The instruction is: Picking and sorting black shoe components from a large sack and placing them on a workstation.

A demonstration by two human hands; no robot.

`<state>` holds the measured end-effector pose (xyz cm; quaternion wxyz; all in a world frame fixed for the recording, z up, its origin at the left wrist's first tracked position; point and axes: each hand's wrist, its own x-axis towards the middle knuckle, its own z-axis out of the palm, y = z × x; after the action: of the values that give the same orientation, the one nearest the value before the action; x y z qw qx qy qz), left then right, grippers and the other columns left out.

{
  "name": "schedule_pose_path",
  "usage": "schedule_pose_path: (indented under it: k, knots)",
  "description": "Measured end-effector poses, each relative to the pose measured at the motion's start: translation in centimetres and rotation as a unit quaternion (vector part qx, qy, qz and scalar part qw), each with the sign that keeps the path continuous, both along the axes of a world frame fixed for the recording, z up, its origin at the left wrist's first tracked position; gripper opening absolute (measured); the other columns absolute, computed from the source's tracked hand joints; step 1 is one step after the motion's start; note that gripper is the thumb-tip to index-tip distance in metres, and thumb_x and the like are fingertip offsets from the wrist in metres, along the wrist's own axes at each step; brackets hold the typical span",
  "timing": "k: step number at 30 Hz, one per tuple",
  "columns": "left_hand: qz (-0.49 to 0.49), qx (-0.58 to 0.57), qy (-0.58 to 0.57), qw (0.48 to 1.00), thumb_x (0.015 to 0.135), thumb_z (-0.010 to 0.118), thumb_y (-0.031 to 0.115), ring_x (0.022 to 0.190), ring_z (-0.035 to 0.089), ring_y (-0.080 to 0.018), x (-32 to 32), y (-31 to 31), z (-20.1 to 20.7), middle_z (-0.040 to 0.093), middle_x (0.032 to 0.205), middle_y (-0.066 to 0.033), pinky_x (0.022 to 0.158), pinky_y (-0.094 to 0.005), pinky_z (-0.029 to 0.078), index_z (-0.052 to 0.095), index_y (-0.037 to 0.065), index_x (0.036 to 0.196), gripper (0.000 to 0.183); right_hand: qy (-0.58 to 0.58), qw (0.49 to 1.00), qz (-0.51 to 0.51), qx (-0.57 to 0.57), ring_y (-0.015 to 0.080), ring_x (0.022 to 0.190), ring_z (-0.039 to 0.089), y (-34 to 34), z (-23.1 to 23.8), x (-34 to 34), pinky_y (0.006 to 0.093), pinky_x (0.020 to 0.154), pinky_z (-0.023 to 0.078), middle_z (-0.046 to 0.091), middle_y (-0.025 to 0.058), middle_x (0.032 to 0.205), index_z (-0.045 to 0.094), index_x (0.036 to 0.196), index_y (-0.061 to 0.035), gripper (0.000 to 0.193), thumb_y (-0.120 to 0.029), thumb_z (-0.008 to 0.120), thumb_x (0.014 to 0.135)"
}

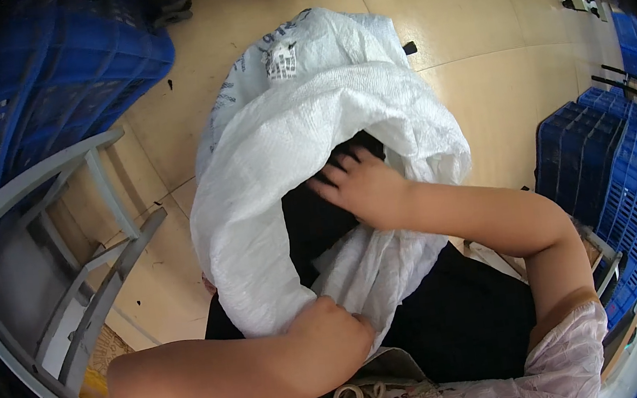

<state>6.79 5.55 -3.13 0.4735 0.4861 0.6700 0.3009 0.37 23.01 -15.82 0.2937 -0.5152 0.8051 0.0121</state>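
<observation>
Sack of white woven plastic (247, 227) stands upright or nearly so before the person's lap, on the tan tiled floor (479, 94). Its mouth is already spread, the rim turned outward in 1 thick roll, and black material of unclear kind (309, 220) shows inside. As I judge it, the opening is done while the handling of what lies within is unfinished: the mouth is neither gathered nor tied. How full the sack is cannot be told.

The mouth points up and toward the person. Its long axis seems to run from this near opening down and away toward the far side, where a small printed white label (282, 62) sits; the base is hidden.

Of the 2 hands, the left hand (333, 340) is closed in a fist on the near rim. The right hand (371, 189) is open inside the mouth, fingers spread over the black material, their tips partly lost against it
</observation>
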Motion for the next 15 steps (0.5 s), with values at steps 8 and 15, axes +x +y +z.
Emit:
schedule_pose_path:
  k: [8, 15]
  knots:
    - [-0.002, -0.015, 0.000, 1.000, 0.073, 0.055, 0.015, 0.059, 0.063, -0.0281, 0.2, 0.1, 0.0, 0.062, 0.064, -0.0147, 0.060, -0.0384, 0.047, 0.057, -0.007, 0.095, 0.032, -0.032, 0.993, -0.075, -0.082, 0.0302, 0.082, 0.060, -0.4, -1.2, -3.0, 0.0410, 0.071, 0.047, 0.060, 0.0157, 0.086, 0.054, 0.108, -0.0048, 0.050, -0.013, 0.069, 0.061]
    - [-0.009, -0.042, -0.015, 0.999, 0.073, 0.058, 0.016, 0.063, 0.064, -0.0257, -1.3, -0.5, 0.3, 0.064, 0.069, -0.0113, 0.062, -0.0363, 0.047, 0.059, 0.001, 0.088, 0.022, -0.117, 0.988, -0.093, -0.045, 0.0326, 0.077, 0.061, -0.2, -1.5, -5.3, 0.0423, 0.070, 0.048, 0.061, 0.0180, 0.077, 0.060, 0.094, -0.0018, 0.038, -0.011, 0.068, 0.058]
